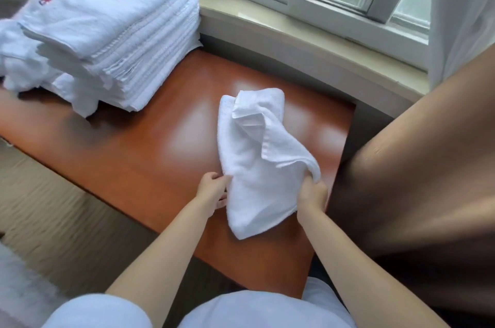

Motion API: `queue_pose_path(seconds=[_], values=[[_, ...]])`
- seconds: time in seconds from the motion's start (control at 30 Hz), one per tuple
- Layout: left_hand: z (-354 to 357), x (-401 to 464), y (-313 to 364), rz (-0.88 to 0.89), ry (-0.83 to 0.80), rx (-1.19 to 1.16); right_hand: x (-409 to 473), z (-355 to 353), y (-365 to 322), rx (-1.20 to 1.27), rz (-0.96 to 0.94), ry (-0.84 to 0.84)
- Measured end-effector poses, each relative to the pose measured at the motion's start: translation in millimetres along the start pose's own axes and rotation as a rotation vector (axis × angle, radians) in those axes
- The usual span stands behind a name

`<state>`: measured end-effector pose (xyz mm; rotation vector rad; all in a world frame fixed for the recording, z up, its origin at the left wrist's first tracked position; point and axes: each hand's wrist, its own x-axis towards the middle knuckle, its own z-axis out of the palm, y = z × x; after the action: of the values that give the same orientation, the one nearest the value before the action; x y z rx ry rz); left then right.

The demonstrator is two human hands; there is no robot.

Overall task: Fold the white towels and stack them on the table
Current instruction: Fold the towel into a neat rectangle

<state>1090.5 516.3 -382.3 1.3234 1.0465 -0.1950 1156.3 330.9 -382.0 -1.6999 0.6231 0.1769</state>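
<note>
Both bare forearms reach forward over the tabletop's (150,156) near edge. The left hand (211,188) pinches the towel's (254,167) left side; the right hand (312,193) grips its right edge, fingers curled.

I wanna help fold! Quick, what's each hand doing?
Left hand: pinching the left edge of the crumpled white cloth towel.
Right hand: gripping the towel's right edge.

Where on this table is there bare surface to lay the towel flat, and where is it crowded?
Bare wood lies between the towel stack and the held towel, running to the table near edge. A narrower strip sits beyond the towel toward the window sill. The far left end is crowded with the stack and loose towels. Left hand and right hand grip the towel.
</note>
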Motion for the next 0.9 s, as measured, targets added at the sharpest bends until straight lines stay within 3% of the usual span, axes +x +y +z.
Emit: queue_pose_path(seconds=[0.07,0.17,0.27,0.37,0.53,0.63,0.7,0.77,0.83,0.9], values=[[2,1,-6,0.07,0.043,0.159,0,-10,11,-0.175,-0.078,-0.02],[3,-1,-4,0.174,0.1,0.14,4,-19,16,-0.3,-0.212,-0.067],[5,-9,0,0.153,0.014,0.097,8,-14,7,-0.737,-0.589,-0.211],[5,-6,0,0.092,-0.066,0.05,9,3,-5,-1.118,-0.781,-0.306],[4,3,-3,0.154,0.065,0.049,15,29,-13,-1.333,-0.965,-0.37],[4,9,-3,0.336,0.311,0.105,20,40,-36,-1.005,-0.844,-0.395],[-3,13,-1,0.353,0.471,0.054,29,37,-51,-0.481,-0.625,-0.146],[-8,17,-4,0.299,0.514,-0.034,38,20,-50,-0.064,-0.305,0.147],[-6,18,-14,0.243,0.474,-0.024,39,1,-28,-0.055,-0.001,0.231],[-4,19,-24,0.188,0.461,0.024,35,-10,-5,-0.157,0.124,0.19]])
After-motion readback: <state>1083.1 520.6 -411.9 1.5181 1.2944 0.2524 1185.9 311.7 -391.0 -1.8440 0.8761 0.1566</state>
